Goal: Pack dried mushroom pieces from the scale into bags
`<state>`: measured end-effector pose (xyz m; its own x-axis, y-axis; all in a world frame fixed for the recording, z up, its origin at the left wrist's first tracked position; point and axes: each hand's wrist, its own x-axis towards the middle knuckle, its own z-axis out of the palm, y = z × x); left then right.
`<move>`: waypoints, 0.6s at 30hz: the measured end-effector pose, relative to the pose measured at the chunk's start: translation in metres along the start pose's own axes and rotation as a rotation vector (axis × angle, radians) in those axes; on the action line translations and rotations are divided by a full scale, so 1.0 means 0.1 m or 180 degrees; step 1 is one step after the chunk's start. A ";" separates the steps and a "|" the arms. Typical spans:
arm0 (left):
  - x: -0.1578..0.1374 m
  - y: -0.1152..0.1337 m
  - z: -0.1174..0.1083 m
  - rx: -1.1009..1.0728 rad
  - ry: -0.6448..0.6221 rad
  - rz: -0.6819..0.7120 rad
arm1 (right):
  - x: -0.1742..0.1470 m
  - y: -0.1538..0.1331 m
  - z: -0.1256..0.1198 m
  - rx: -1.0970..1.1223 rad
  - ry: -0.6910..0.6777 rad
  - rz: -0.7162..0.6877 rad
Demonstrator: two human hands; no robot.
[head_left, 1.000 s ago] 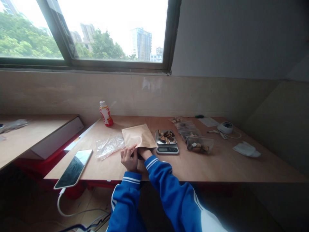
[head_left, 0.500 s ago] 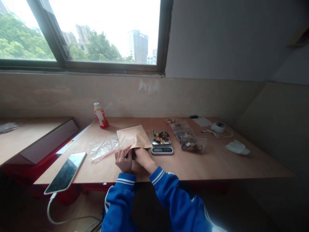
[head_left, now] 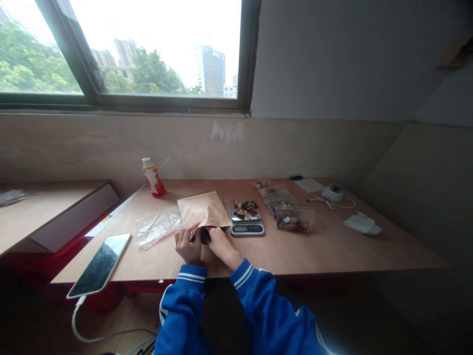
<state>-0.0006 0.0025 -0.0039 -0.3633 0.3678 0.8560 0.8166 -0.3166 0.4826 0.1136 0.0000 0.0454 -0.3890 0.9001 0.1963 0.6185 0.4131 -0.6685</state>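
A brown paper bag (head_left: pixel 203 206) lies on the table with its open mouth towards me. My left hand (head_left: pixel 189 243) is closed on the near left edge of the mouth and holds it up. The fingers of my right hand (head_left: pixel 220 242) reach into the bag's dark opening, so their tips are hidden and I cannot see what they hold. Just right of the bag stands a small digital scale (head_left: pixel 247 230), with brown dried slices (head_left: pixel 247 211) heaped on its metal plate.
Zip bags of dried pieces (head_left: pixel 294 220) lie right of the scale. Left of the paper bag are a clear plastic bag (head_left: pixel 158 227), a drink bottle (head_left: pixel 152 178) and a cabled phone (head_left: pixel 99 266). Farther right are a white camera (head_left: pixel 333 193) and a crumpled white tissue (head_left: pixel 362 224).
My right hand has shifted slightly at the bag's mouth, and more of the dark opening shows between my hands. The bag and scale stay in place; the view has moved a little.
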 end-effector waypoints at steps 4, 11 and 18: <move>0.01 0.01 0.00 0.0010 0.0005 -0.0013 | -0.06 0.07 -0.01 -0.0136 0.0118 -0.0041; 0.01 0.01 -0.01 0.0017 -0.0004 -0.0015 | -0.24 0.04 -0.11 0.0763 0.0664 -0.0451; 0.01 0.01 -0.02 0.0017 -0.0006 -0.0060 | -0.36 0.15 -0.52 0.2213 0.0999 -0.0247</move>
<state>-0.0007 0.0011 -0.0016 -0.3778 0.3753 0.8464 0.8120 -0.3050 0.4977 0.1727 -0.0192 0.0659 -0.1374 0.9122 0.3861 -0.0148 0.3878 -0.9216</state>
